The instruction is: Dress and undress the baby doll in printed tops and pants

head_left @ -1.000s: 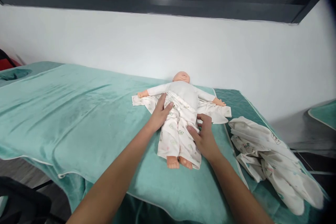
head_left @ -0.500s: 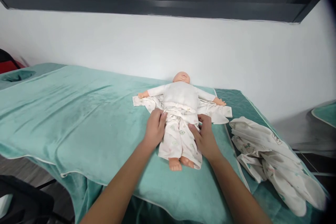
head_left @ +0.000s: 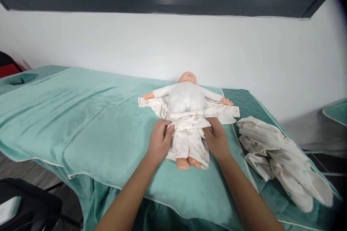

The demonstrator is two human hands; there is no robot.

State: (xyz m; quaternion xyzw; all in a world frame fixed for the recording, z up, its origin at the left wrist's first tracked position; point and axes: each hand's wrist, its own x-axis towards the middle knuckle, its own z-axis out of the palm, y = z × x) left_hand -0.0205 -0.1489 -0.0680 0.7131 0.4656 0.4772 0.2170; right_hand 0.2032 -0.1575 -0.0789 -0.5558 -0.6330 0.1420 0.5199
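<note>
The patterned trousers (head_left: 181,143) lie low on the doll (head_left: 186,95), long axis twelve to six, with the left hand (head_left: 159,140) pinching their edge at nine o'clock and the right hand (head_left: 217,140), equally near, pinching at three.

In front of me stretches a green-draped bed (head_left: 89,115). A doll (head_left: 187,95) lies on its back over a spread-out pale top (head_left: 221,112), and crumpled white clothes (head_left: 279,155) rest towards the right-hand end.
</note>
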